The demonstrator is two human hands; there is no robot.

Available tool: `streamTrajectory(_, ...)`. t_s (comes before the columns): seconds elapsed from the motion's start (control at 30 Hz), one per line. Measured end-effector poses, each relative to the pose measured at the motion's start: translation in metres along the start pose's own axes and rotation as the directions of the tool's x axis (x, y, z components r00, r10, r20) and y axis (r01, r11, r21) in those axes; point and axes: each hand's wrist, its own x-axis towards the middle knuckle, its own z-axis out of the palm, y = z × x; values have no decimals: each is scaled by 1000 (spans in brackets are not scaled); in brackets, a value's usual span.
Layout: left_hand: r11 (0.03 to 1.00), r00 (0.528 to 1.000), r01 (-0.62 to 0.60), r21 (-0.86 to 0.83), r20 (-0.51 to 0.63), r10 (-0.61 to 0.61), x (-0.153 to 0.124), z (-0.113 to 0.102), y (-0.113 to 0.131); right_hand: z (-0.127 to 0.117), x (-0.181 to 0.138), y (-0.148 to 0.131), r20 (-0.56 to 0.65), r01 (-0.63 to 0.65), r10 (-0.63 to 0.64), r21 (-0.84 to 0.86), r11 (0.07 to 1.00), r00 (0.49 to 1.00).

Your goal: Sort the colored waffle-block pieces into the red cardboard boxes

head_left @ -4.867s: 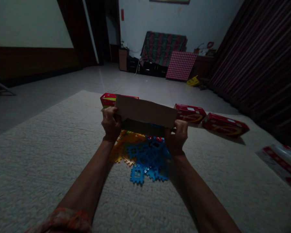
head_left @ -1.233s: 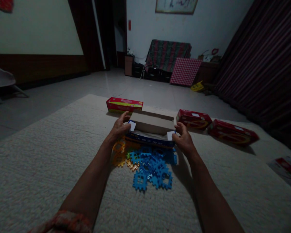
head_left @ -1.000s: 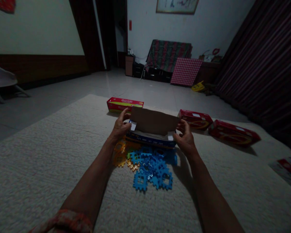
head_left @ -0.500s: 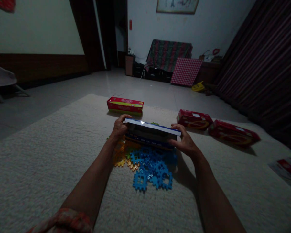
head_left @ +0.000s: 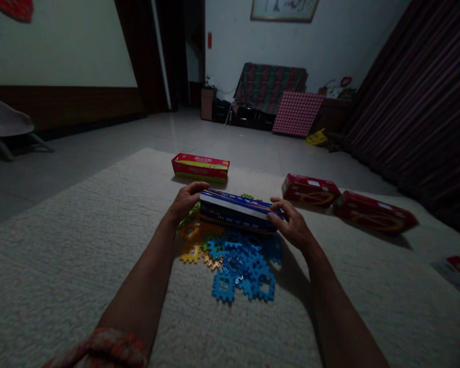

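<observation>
Rug (head_left: 80, 245): blue box (head_left: 235, 210) just behind the tiles (head_left: 237, 266).
Left hand (head_left: 184, 200): my fingers clasp its left end.
Right hand (head_left: 293, 227): fingers clasp its right end.

Print on blue box (head_left: 235, 211), red boxes (head_left: 200, 167): illegible.

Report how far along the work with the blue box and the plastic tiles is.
Done: the blue box lies with its lid flap down, and the plastic tiles lie loose on the rug around it. In hand: the left hand and right hand grip the box's two ends. Left: three red boxes farther back lie closed, untouched.
</observation>
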Motion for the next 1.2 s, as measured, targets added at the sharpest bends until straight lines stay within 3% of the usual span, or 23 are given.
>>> streamTrajectory(0.13, 988, 996, 76, -135, 49, -70, -3, -6, 4, 1, 0, -1, -2, -19, 19, -1, 1000, 1000)
streamTrajectory(0.23, 985, 997, 42, -168, 66, -32, -3, -7, 2, 1, -1, 0, -2, -23, 23, -11, 1000, 1000)
streamTrajectory(0.4, 998, 988, -58, -39, 138, 62, 0, -11, -6, 2, 0, 2, 1, -12, 12, -22, 1000, 1000)
streamTrajectory(0.67, 993, 983, -102, 62, 158, 91, -1, -11, -4, 3, 0, 5, -6, 1, -1, -15, 1000, 1000)
streamTrajectory(1.2, 997, 973, -73, 2, 219, 71, -2, -18, -10, 0, 1, 7, -16, 57, -57, -12, 998, 998)
